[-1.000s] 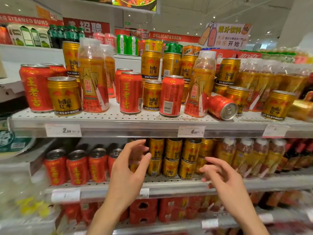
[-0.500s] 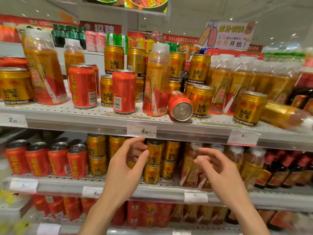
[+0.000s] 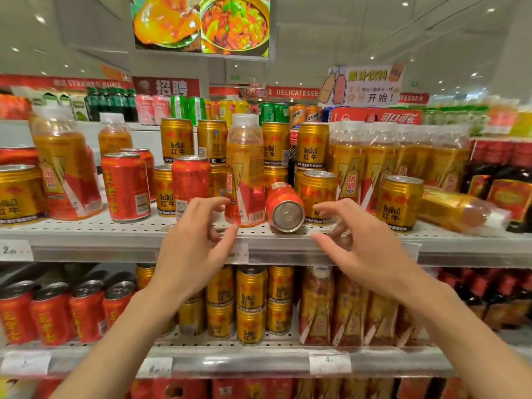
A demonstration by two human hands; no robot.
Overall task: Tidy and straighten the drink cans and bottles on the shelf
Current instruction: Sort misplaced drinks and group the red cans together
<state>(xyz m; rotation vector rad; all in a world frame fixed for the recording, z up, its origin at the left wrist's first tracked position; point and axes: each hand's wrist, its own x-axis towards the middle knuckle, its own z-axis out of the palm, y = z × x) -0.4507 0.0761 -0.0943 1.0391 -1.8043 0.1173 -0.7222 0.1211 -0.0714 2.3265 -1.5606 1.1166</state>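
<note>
A red can point(image 3: 285, 207) lies on its side on the top shelf point(image 3: 115, 231), its silver end facing me, between a tall orange bottle point(image 3: 244, 171) and a gold can point(image 3: 318, 194). My left hand point(image 3: 195, 246) is raised at the shelf edge, fingers spread, just in front of the bottle and an upright red can point(image 3: 190, 182). My right hand point(image 3: 359, 240) hovers open just right of the fallen can, in front of the gold can. Neither hand holds anything. At the far right an orange bottle point(image 3: 454, 210) lies on its side.
Mixed red cans point(image 3: 125, 187), gold cans point(image 3: 398, 201) and orange bottles point(image 3: 64, 171) stand unevenly along the top shelf. The shelf below point(image 3: 259, 361) holds rows of red cans, stacked gold cans and bottles. Dark bottles point(image 3: 503, 180) stand at the right.
Both hands have risen from the lower shelf to the top shelf edge, on either side of the fallen red can. The view has shifted right and closer.
</note>
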